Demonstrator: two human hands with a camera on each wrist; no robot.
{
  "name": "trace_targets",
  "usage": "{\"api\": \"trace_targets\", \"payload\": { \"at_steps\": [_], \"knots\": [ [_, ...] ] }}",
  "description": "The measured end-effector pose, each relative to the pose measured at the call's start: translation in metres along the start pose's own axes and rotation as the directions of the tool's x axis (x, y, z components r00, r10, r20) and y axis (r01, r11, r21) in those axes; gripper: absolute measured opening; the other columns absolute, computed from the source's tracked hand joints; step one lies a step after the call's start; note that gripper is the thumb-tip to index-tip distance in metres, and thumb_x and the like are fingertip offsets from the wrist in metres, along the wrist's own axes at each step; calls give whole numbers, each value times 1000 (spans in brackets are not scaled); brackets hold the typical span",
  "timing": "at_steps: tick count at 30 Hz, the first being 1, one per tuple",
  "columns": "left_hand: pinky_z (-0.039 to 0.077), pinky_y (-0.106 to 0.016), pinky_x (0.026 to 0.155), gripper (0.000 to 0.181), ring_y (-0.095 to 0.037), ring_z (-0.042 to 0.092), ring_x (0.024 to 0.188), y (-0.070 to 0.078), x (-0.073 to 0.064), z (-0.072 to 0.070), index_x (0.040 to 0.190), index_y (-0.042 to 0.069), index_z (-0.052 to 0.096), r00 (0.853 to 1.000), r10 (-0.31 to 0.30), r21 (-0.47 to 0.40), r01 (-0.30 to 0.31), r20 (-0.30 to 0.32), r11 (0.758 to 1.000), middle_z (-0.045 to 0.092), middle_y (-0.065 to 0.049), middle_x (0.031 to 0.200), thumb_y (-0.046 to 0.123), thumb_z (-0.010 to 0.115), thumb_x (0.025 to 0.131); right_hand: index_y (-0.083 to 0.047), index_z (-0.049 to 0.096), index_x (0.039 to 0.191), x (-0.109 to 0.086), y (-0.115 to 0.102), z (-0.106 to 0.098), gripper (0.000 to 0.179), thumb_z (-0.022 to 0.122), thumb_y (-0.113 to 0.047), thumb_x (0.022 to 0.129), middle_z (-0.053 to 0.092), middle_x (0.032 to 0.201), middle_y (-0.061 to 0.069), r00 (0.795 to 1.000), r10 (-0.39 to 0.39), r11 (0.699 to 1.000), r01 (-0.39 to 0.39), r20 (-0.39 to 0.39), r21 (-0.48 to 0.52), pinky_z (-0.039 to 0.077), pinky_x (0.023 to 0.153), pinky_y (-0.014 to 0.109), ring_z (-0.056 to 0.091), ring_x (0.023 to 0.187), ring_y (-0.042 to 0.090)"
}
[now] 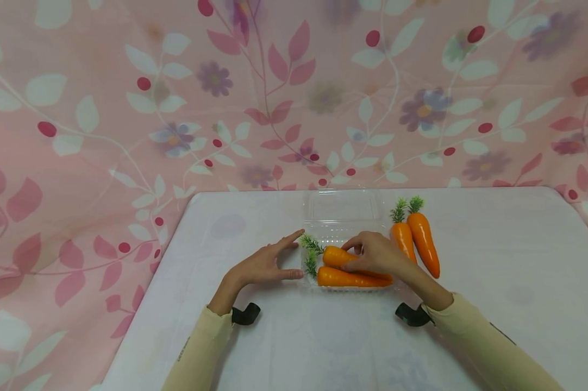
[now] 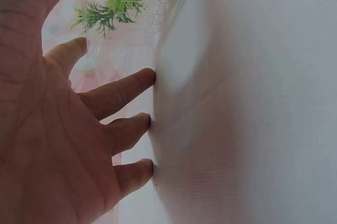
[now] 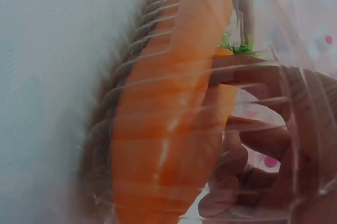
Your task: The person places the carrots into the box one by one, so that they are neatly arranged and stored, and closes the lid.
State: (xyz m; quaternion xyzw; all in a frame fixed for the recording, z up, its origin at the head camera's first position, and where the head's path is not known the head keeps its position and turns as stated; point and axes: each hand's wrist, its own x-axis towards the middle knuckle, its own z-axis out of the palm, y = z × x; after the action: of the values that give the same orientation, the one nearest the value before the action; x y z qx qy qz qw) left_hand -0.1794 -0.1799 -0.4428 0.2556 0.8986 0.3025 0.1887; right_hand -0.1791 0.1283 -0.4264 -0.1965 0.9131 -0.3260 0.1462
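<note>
A clear plastic clamshell box [image 1: 310, 283] lies open, its lid [image 1: 343, 207] folded back toward the far side. Inside it, side by side, are a front carrot [image 1: 349, 277] and a rear carrot [image 1: 333, 255], green tops pointing left. My right hand [image 1: 381, 254] reaches into the box and grips the rear carrot between thumb and fingers. The right wrist view sees the front carrot [image 3: 163, 124] through the ribbed box wall, with the fingers behind it. My left hand [image 1: 263, 266] is spread at the box's left end, holding nothing; its index fingertip and thumb are right at the edge.
Right of the box, a shorter-looking carrot [image 1: 404, 239] and another carrot [image 1: 424, 239] lie together, partly behind my right hand. A white cloth [image 1: 294, 347] covers the table. A pink floral curtain [image 1: 294, 98] hangs behind the far edge.
</note>
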Motion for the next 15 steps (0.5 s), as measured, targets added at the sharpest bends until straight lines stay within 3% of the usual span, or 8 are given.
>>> {"api": "trace_targets", "payload": {
  "at_steps": [7, 15],
  "knots": [
    [13, -58, 116, 96, -25, 33, 142, 2, 0, 0, 159, 36, 17, 1000, 3, 1, -3, 1, 1000, 47, 1, 148, 60, 71, 83, -12, 76, 110, -1, -1, -2, 46, 85, -40, 75, 57, 79, -1, 1000, 9, 1000, -9, -15, -23, 36, 57, 29, 47, 67, 17],
    [15, -55, 116, 95, -23, 32, 143, 3, -1, 0, 157, 41, 16, 1000, -11, -5, 11, 0, 1000, 47, 1, 149, 60, 71, 82, -16, 76, 110, -4, -3, -8, 46, 85, -44, 74, 55, 78, 1, 996, 84, 996, -85, -24, -29, 37, 56, 30, 48, 68, 19]
  ]
}}
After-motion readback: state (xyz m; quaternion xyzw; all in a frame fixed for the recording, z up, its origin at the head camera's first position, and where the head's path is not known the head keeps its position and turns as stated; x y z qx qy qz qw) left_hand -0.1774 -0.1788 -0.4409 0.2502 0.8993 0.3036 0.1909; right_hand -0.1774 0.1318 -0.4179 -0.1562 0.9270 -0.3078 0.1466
